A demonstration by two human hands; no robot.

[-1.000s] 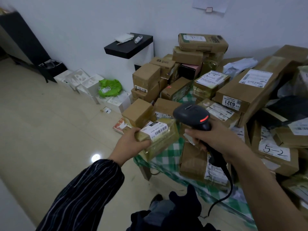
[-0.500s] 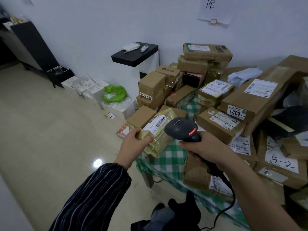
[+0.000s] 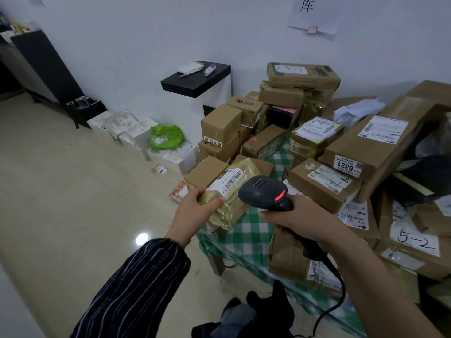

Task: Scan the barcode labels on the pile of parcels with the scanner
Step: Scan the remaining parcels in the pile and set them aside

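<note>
Two hands meet over the near corner of the desk (image 3: pixel 246 237): the left hand (image 3: pixel 195 211) grips a tape-wrapped parcel (image 3: pixel 227 211) by its end, barcode label (image 3: pixel 230 181) up; the right hand (image 3: pixel 300 223) clasps the scanner (image 3: pixel 263 193) handle, head just beside that label.

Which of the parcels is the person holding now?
The yellowish tape-wrapped parcel beside the scanner: it alone is gripped, by the left hand.
</note>
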